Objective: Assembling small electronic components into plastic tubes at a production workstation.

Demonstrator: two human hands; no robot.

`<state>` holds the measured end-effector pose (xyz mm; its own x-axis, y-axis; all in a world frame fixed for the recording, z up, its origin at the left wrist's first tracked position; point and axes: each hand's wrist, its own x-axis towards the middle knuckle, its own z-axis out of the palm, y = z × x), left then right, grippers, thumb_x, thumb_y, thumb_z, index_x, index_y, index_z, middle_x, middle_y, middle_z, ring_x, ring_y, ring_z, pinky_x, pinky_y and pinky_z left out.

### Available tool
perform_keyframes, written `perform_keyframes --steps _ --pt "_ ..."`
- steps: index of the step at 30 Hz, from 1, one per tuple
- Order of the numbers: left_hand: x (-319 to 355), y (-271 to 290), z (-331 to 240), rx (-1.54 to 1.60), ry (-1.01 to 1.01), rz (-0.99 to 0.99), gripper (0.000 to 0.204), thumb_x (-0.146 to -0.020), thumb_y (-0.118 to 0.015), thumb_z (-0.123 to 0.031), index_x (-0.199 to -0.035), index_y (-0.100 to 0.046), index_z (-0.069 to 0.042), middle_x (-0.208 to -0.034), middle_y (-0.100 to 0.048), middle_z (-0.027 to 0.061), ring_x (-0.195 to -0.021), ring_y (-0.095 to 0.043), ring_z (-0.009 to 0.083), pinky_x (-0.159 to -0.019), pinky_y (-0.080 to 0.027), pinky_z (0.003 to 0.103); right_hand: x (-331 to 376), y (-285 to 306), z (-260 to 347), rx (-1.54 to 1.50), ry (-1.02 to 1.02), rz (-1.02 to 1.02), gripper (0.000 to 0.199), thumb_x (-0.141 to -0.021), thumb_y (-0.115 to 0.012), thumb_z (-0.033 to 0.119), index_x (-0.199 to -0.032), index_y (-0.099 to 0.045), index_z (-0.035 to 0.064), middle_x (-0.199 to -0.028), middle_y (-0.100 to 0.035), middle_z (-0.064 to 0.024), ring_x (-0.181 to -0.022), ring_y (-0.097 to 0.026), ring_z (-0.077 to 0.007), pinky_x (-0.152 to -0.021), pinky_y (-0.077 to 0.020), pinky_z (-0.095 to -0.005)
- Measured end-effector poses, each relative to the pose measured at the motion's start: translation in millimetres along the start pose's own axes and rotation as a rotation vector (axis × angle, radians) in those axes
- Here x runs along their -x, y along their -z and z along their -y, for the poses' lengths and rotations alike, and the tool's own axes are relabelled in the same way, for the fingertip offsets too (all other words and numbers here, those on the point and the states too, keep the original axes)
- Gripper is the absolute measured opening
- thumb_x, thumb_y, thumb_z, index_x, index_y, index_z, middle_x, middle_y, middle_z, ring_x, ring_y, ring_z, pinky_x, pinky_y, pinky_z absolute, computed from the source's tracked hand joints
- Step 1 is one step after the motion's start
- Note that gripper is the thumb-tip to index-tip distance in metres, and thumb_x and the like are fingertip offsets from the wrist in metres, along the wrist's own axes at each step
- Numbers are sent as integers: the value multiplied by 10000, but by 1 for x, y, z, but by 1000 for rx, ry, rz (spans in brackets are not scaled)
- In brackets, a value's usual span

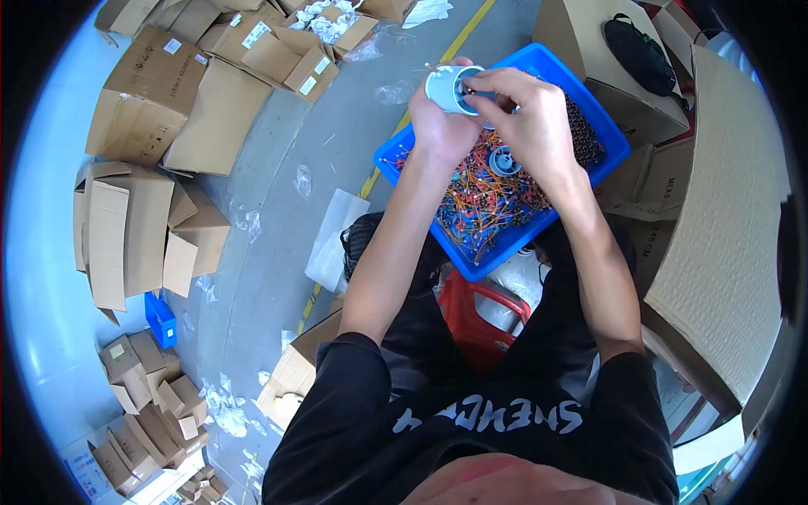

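Cup [438, 98], pale blue, held over the upper edge of the blue tray [470, 270]; long axis roughly 9 to 3 o'clock, mouth toward 3 o'clock and the right hand [530, 105], closed end toward 9. The left hand [440, 132] is wrapped about the cup from its 6 o'clock side, fingers curled, with fingertips visible past the 12 o'clock side. Right thumb and index finger are drawn close together at the mouth; whether they pinch anything cannot be told, since the opening is small and partly covered by them. In the tray, a second cup [503, 161] lies at 5 o'clock from the first, among tangled wires [480, 206], chiefly orange, red and blue; dark parts [582, 132] are heaped at its 2 o'clock, too fine to make out singly. The forearms hide stretches of the tray and its contents. Below, at 6 o'clock, a red stool [459, 307] is partly covered by the tray and legs.
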<state>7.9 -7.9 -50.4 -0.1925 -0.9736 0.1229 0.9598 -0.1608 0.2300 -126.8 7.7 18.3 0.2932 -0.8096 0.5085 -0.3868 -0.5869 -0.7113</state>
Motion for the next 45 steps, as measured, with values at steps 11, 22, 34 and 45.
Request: perform_keyframes --steps 11,22,34,45 --pt "13 1 -35 -249 -149 -196 354 -956 -310 -233 -1038 -563 1 -1026 -608 135 -992 -578 262 -908 -462 407 -11 -39 8 30 153 34 171 -724 -707 15 -892 -681 3 -863 -678 -126 -616 -637 -193 -587 -517 -282" --pt "12 0 -43 -206 -122 -339 345 -945 -327 -211 -1012 -576 17 -991 -616 142 -944 -588 241 -874 -467 386 -15 -51 20 78 -28 15 190 -695 -752 41 -754 -572 26 -708 -631 -105 -539 -572 -171 -496 -454 -290" --pt "7 1 -30 -249 35 -247 307 -941 -370 -239 -1027 -588 -41 -972 -617 89 -921 -576 219 -862 -444 372 -9 -28 2 16 11 8 224 -653 -736 2 -712 -520 10 -791 -654 -189 -700 -630 -381 -581 -501 -394" --pt "-9 -17 5 -453 -107 -60 344 -931 -346 -287 -1014 -564 -33 -970 -607 93 -924 -564 223 -876 -440 383 1 11 -2 -122 -159 -75 218 -639 -751 17 -716 -547 11 -706 -629 -173 -683 -632 -369 -580 -501 -394"
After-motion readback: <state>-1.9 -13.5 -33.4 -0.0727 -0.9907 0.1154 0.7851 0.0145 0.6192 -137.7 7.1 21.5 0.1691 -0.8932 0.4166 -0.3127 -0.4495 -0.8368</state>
